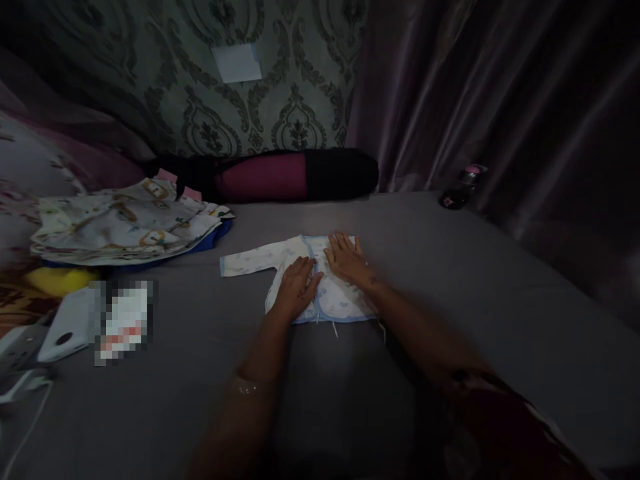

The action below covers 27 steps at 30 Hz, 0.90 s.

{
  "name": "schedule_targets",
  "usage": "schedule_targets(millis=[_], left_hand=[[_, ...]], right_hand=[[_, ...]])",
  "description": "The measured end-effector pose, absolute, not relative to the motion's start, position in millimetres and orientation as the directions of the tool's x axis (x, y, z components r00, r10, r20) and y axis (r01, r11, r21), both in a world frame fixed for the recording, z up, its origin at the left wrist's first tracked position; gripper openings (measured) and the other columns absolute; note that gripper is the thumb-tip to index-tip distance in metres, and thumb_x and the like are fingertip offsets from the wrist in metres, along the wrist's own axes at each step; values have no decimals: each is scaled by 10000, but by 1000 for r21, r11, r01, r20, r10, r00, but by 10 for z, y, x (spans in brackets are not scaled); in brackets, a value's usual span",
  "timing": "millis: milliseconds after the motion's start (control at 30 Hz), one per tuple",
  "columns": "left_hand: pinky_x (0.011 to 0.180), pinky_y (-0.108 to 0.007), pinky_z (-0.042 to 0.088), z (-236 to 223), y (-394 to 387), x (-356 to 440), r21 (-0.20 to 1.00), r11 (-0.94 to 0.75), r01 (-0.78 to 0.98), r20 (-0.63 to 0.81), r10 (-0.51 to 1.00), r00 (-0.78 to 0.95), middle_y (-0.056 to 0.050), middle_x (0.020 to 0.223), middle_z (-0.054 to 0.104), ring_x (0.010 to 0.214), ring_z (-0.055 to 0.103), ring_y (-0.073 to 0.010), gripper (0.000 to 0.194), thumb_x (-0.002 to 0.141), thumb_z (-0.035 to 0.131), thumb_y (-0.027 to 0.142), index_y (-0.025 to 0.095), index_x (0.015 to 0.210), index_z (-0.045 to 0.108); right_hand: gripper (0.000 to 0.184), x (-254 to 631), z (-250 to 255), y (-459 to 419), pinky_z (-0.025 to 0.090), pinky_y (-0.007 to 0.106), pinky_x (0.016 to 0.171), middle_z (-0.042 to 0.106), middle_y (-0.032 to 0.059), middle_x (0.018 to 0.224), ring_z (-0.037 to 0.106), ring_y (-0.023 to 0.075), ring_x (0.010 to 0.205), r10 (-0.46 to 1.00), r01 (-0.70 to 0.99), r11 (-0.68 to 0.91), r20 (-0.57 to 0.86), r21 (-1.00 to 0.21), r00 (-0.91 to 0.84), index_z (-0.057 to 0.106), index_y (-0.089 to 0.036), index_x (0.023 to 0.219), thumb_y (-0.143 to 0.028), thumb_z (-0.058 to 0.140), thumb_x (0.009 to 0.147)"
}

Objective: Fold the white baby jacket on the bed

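Observation:
A small white baby shirt (345, 299) with pale blue trim and a faint print lies spread on the grey sheet (425, 247). Its left-side sleeve reaches out flat, while no sleeve shows on the right side. Thin white ties hang from the bottom hem. My left hand (299, 287) rests flat on the shirt's left front panel, fingers extended. On the upper right panel lies my right hand (346, 259), palm down with its fingers stretched out. Parts of the shirt are hidden beneath both hands and my right forearm.
Printed cloths (125, 223) are stacked at the left. Below them lie a white device (70, 327), a pixelated item (125, 323) and a white cable (33, 427). A pink-and-black bolster (265, 177) lines the wall. A dark bottle (460, 188) stands by the purple curtain (425, 87).

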<state>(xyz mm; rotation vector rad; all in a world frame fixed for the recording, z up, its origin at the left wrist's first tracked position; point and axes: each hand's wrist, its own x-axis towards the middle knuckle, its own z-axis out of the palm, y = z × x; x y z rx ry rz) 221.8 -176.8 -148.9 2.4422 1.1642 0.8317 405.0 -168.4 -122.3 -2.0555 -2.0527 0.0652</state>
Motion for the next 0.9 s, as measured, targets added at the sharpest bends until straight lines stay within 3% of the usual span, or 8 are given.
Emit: schedule_targets(millis=[133,400,600,733,900], left_hand=[[1164,-585,202,-1494,-1814,2257,480,-574,663,195,807,557,-155,1514,413,1443,300,-323,569,958,393,535,201,1413,463],[1169,-576,177,-1538,-1803,2235,451,-590,669,181,795,580,-165,1534,378,1452,278,-321,584,941,439,543,211,1422,447],[1173,-561,182,-1422,-1849,2218,482,-567,669,173,809,561,-177,1545,353,1466,251,-302,571,959,406,520,189,1423,442],[1176,-575,157,-1396,-1902,2232,487,-607,628,191,776,601,-160,1562,325,1476,215,-312,647,923,435,605,220,1442,421],[1173,-588,110,-1437,-1932,2249,477,-638,604,76,715,695,-171,1594,223,1485,152,-344,846,830,508,713,222,1497,332]], right_hand=[[621,4192,-1327,-1709,106,500,1184,269,159,1586,195,292,1471,996,987,-15,89,-160,29,321,-68,1507,-423,199,1012],[621,4209,-1395,-1697,123,488,1187,266,151,1589,185,288,1475,995,983,-19,95,-185,37,308,-75,1514,-420,201,1009],[631,4331,-1213,-1804,123,476,1198,216,125,1609,150,249,1490,1000,952,-8,-7,-306,6,245,-111,1542,-435,131,1012],[611,4294,-1225,-2197,146,478,1194,216,143,1605,128,259,1494,994,971,85,86,-223,-67,297,-94,1523,-405,202,1005],[599,4184,-1395,-2543,124,484,1197,246,176,1588,171,281,1484,981,980,154,138,-123,-137,338,-63,1502,-383,241,1005]])
